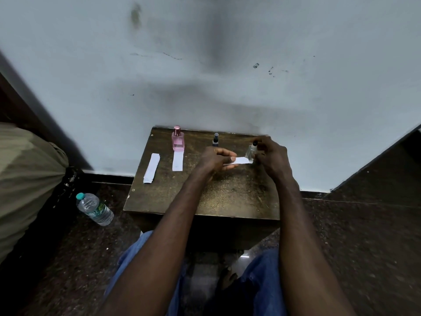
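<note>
The right hand (271, 156) is wrapped around a small clear bottle (250, 153), fingers curled on its side and one fingertip sitting on the dark cap up top. The bottle's upright over the back right part of the desk (205, 201), but I can't really tell if its base touches the wood. The left hand (215, 159) pinches one end of a white paper strip (240, 160), and the strip's free end reaches right up to the bottle's lower half, looks like it's touching.

Moving out, a little dark spray bottle (215, 139) stands at the back just behind the left hand. A pink perfume bottle (178, 140) stands further left with a loose strip (178, 161) lying flat in front of it. A stack of strips (151, 168) lies near the left edge. On the floor left of the desk there's a plastic water bottle (94, 208).
</note>
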